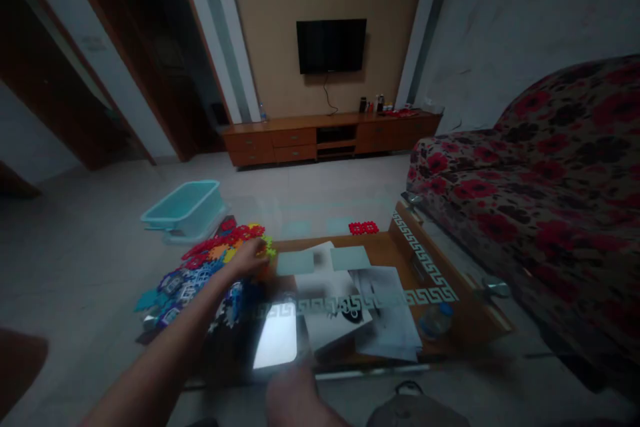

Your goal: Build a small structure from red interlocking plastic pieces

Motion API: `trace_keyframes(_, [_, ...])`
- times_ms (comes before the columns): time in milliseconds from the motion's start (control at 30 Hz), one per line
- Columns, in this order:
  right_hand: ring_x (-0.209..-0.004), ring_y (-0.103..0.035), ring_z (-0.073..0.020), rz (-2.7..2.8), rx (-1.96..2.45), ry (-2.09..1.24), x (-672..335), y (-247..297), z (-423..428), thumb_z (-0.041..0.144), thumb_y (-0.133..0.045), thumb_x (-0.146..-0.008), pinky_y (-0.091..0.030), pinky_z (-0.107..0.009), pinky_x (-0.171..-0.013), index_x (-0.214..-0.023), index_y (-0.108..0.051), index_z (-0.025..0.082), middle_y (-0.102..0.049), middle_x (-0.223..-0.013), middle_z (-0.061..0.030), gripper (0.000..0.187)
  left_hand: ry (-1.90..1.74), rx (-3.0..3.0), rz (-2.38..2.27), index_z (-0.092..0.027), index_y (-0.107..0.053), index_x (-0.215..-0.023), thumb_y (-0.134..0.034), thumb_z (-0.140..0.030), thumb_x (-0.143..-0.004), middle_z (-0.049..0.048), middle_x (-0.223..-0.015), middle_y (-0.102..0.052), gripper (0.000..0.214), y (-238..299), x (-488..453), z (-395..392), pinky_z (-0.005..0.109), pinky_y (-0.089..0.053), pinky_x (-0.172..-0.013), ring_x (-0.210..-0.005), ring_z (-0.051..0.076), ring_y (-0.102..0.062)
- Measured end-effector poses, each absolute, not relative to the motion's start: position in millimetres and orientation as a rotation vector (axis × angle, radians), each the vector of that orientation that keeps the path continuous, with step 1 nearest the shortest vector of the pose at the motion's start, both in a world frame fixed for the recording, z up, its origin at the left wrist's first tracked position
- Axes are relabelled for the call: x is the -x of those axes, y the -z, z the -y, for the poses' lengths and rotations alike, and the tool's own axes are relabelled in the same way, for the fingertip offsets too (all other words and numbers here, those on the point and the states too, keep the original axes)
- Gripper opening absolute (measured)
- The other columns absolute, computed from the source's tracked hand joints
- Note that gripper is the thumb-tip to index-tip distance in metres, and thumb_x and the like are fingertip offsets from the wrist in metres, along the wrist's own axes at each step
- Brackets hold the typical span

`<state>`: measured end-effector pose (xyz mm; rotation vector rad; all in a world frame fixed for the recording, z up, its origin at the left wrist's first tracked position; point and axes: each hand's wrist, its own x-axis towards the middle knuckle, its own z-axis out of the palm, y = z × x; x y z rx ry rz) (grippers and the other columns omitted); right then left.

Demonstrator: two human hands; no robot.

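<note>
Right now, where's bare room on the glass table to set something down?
Far glass between the puzzle-piece pile and the red piece is bare; so is the right corner by the sofa. Crowded: left side, where the left hand touches the pile.

Wall television (331, 45), floral sofa (550, 173)

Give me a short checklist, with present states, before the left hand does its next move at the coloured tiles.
1. Left hand on the tile pile: ok, it rests on the far edge.
2. Fingers closed on a tile: cannot tell, too dim.
3. Right hand free: cannot tell, blurred at the bottom edge.
4. Red tile lies apart on the glass table: ok.
5. Blue tub on the floor beyond the pile: ok.
</note>
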<state>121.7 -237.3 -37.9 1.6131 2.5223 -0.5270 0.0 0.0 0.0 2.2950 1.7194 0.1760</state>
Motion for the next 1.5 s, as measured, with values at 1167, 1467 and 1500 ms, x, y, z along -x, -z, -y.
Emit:
trace_keyframes(1167, [-0.099, -0.071, -0.0373, -2.291, -1.698, 0.837, -141, 27, 216, 0.011, -0.072, -0.067, -0.054, -0.046, -0.091, -0.104, -0.075, 0.012, -0.075, -0.105, -0.0208, 0.037, -0.409, -1.955, -2.429, -0.016, -0.055, -0.138, -0.037, -0.046, -0.094, 0.0191, -0.127, -0.062, 0.057, 57, 155, 20, 0.044, -0.043, -0.102, -0.119, 0.034, -0.058])
trace_keyframes(1467, [-0.101, -0.071, -0.0383, -2.226, -1.603, 0.792, -138, 27, 213, 0.016, -0.071, -0.074, -0.054, -0.050, -0.091, -0.106, -0.077, 0.010, -0.074, -0.107, -0.0214, 0.033, -0.508, -2.012, -2.420, -0.021, -0.066, -0.125, -0.038, -0.042, -0.094, 0.0160, -0.122, -0.064, 0.047, 61, 154, 23, 0.043, -0.043, -0.100, -0.116, 0.032, -0.058])
trace_keyframes(1500, [-0.100, -0.071, -0.0388, -2.229, -1.604, 0.786, -138, 28, 213, 0.016, -0.072, -0.074, -0.054, -0.051, -0.091, -0.106, -0.077, 0.011, -0.075, -0.106, -0.0217, 0.034, -0.533, -2.032, -2.414, -0.020, -0.067, -0.123, -0.039, -0.042, -0.094, 0.0157, -0.121, -0.065, 0.046, 63, 155, 24, 0.042, -0.043, -0.100, -0.115, 0.031, -0.059])
